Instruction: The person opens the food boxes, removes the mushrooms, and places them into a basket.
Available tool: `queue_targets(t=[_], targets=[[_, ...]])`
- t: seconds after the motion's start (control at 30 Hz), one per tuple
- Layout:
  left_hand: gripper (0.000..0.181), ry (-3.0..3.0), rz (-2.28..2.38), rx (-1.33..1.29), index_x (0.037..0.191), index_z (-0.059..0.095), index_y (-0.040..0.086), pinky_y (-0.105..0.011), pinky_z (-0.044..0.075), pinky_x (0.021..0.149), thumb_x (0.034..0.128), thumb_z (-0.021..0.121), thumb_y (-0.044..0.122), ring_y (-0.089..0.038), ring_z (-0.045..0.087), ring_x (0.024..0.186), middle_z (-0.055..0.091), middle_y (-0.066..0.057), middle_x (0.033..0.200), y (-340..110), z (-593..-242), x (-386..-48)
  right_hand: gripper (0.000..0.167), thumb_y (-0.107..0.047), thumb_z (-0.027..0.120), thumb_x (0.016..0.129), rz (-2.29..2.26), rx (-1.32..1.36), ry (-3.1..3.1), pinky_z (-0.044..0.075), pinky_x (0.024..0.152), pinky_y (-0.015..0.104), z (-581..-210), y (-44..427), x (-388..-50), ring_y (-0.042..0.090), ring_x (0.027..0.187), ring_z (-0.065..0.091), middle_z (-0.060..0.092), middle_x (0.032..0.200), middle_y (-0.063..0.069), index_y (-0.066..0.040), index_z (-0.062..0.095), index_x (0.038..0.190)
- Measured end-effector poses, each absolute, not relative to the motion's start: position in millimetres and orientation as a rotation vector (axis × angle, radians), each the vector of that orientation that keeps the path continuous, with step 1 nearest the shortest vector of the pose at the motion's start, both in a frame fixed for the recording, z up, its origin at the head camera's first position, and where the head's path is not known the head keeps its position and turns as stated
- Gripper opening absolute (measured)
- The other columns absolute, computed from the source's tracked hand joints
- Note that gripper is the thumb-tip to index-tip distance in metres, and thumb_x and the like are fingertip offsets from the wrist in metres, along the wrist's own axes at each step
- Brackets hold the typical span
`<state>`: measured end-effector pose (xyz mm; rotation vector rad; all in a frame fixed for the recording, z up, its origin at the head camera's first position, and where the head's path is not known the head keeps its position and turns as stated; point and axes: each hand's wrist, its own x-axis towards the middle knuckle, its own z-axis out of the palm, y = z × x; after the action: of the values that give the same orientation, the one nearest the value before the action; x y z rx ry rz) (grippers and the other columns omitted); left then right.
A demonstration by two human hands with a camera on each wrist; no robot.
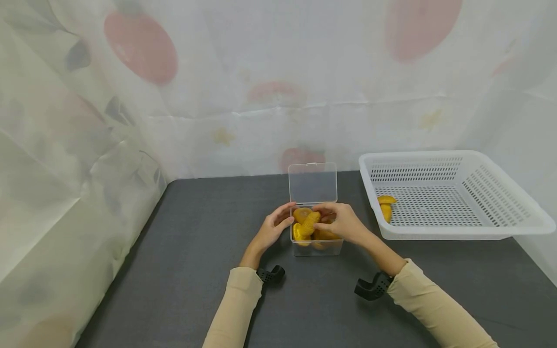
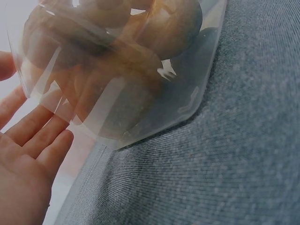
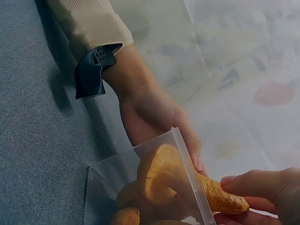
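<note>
A clear plastic box (image 1: 316, 249) stands on the dark table with its lid (image 1: 312, 183) raised at the back. Several yellow mushrooms (image 3: 161, 176) lie inside it, visible through its walls. My right hand (image 1: 346, 224) pinches one bumpy yellow mushroom (image 3: 225, 198) between thumb and fingers at the box's opening; its other end reaches in among the rest. On the left side of the box, my left hand (image 1: 268, 233) rests its fairly straight fingers (image 2: 40, 133) against the wall, thumb near the rim.
To the right stands a white perforated basket (image 1: 448, 233) with a yellow mushroom (image 1: 386, 210) at its left end. Patterned white curtain (image 1: 270, 135) hangs behind the table and along the left. A black wrist mount (image 1: 374, 286) sits on each forearm.
</note>
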<state>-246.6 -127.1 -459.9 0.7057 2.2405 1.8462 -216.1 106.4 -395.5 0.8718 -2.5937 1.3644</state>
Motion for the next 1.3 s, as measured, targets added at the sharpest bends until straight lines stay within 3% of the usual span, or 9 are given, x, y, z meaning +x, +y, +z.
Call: queue_targets(t=[0.27, 0.73, 1.1, 1.3], targets=[[0.047, 2.240, 1.844, 0.678, 0.147, 0.036, 0.003, -0.051, 0.041, 0.111, 0.1018, 0.045, 0.009, -0.038, 0.043, 0.138, 0.044, -0.023, 0.148, -125, -459, -248, 0.026, 0.000, 0.076, 0.078, 1.395, 0.885, -2.636, 0.061, 0.075, 0.033, -396, 110, -215, 0.029, 0.084, 0.070, 0.069, 0.098, 0.022, 0.005, 0.066, 0.102], [0.048, 2.234, 1.825, 0.657, 0.146, 0.036, -0.002, -0.051, 0.041, 0.111, 0.1013, 0.047, 0.010, -0.040, 0.042, 0.138, 0.044, -0.025, 0.147, -124, -435, -233, 0.025, -0.001, 0.075, 0.080, 1.485, 0.863, -2.643, 0.061, 0.076, 0.030, -398, 114, -213, 0.033, 0.090, 0.071, 0.067, 0.100, 0.023, 0.005, 0.063, 0.101], [0.046, 2.252, 1.854, 0.696, 0.147, 0.037, 0.003, -0.052, 0.041, 0.111, 0.1017, 0.045, 0.008, -0.038, 0.043, 0.138, 0.046, -0.024, 0.147, -125, -462, -248, 0.027, 0.000, 0.072, 0.081, 1.516, 0.857, -2.589, 0.061, 0.077, 0.031, -395, 118, -211, 0.036, 0.093, 0.071, 0.067, 0.105, 0.026, 0.007, 0.062, 0.105], [0.045, 2.259, 1.868, 0.712, 0.145, 0.040, 0.006, -0.045, 0.045, 0.109, 0.1011, 0.048, 0.012, -0.036, 0.046, 0.136, 0.049, -0.022, 0.144, -125, -464, -249, 0.034, -0.003, 0.070, 0.085, 1.576, 0.833, -2.546, 0.060, 0.078, 0.024, -393, 123, -210, 0.026, 0.090, 0.071, 0.068, 0.113, 0.025, 0.006, 0.064, 0.117]])
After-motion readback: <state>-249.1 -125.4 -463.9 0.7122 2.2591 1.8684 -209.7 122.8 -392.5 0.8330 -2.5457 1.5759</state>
